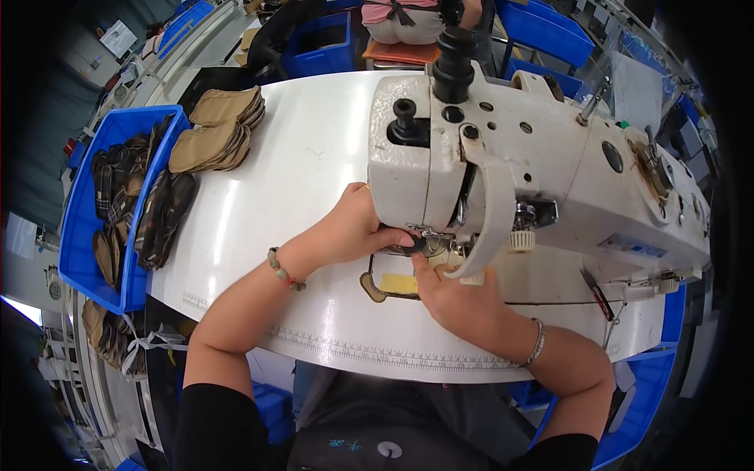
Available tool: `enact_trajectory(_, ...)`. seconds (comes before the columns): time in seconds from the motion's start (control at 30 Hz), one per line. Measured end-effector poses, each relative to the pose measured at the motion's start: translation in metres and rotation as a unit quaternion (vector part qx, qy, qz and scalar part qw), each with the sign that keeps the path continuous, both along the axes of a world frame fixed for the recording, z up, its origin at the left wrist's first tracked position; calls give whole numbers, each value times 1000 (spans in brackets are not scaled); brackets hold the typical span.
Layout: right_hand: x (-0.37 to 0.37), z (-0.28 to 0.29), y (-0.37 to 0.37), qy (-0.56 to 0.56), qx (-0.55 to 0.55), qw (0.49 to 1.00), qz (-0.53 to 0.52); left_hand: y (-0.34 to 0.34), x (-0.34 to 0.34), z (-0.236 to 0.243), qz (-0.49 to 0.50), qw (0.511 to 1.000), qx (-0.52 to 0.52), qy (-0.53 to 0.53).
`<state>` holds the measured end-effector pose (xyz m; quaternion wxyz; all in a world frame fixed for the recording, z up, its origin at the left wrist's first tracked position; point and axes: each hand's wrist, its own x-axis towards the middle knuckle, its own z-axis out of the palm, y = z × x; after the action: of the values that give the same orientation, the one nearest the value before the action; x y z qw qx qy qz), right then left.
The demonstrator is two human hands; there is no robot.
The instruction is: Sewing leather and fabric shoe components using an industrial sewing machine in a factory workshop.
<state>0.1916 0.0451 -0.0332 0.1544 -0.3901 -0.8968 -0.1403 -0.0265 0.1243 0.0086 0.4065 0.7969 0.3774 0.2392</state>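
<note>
A small dark piece of material (418,244) lies under the needle area of a white sewing machine (542,157). My left hand (351,228) reaches in from the left, its thumb pressed on this piece; its other fingers are partly hidden by the machine head. From the right, my right hand (463,304) meets the piece's near edge with its fingertips closed in, some of them behind the white curved guard (495,212). Just in front of the hands are a yellow patch (399,283) on the machine bed and a tan, dark-edged piece (372,288).
Stacked tan pieces (212,145) and dark plaid pieces (166,216) lie at the left, beside a blue bin (86,259) of similar pieces. Red-and-black thread snips (597,294) rest at the right. A ruler strip (377,358) follows the table's front edge. Another person (404,23) sits beyond.
</note>
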Motion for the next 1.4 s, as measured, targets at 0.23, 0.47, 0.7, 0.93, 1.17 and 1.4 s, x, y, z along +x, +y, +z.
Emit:
enact_trajectory(0.23, 5, 8, 1, 6, -130, 991, 33, -3, 2, -3, 17, 993, 104, 46)
enact_trajectory(0.47, 3, 17, 6, 136, -81, 987, 3, -5, 3, 6, 11, 986, 145, 79)
enact_trajectory(0.7, 5, 4, 10, 89, 9, 996, 16, -2, 4, -5, 11, 964, 239, 113)
enact_trajectory(0.93, 9, -1, 10, -17, 49, 997, 64, 11, -7, -6, -52, 996, 68, 23)
enact_trajectory(1.17, 4, 13, 8, 58, -79, 995, 24, 1, -2, 14, -22, 993, 77, 83)
enact_trajectory(1.4, 9, 18, 16, 151, -53, 987, 18, 3, -5, 1, -33, 979, 181, 92)
